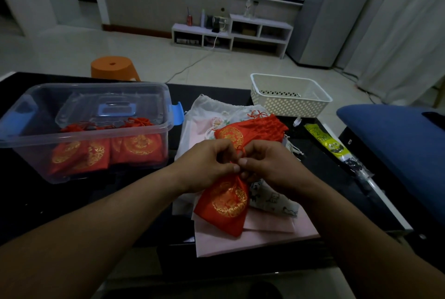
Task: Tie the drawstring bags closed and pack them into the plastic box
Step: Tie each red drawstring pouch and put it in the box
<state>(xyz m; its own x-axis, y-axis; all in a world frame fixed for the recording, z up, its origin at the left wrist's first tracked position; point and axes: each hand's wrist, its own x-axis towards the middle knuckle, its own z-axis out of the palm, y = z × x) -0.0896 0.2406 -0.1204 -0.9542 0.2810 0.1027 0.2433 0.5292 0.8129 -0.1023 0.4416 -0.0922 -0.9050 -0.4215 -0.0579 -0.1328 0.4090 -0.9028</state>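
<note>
Both hands meet over the middle of the near tabletop [72, 202], working the neck of a red drawstring bag [226, 204]. The left hand [209, 163] and the right hand [269, 166] have their fingers [226, 154] curled in, thumb tips almost touching, pinching the red cord [240, 150] just above the gathered neck. This looks like the knot being made. The bag's body hangs toward the person and rests on a heap of pale cloth bags [240, 233], so its weight is carried while the cord is worked.

The plastic box [96, 130] stands open to the left, near enough for an easy drop. Several packed red bags [134, 147] stand side by side in it against its near wall, which leaves room behind them. A clear lid [115, 108] with a blue handle shows at the box's far part; whether it lies inside or behind, I cannot tell.

Another red bag [252, 130] waits just beyond the hands on the heap. A white perforated basket [289, 103] sits at the far right.
</note>
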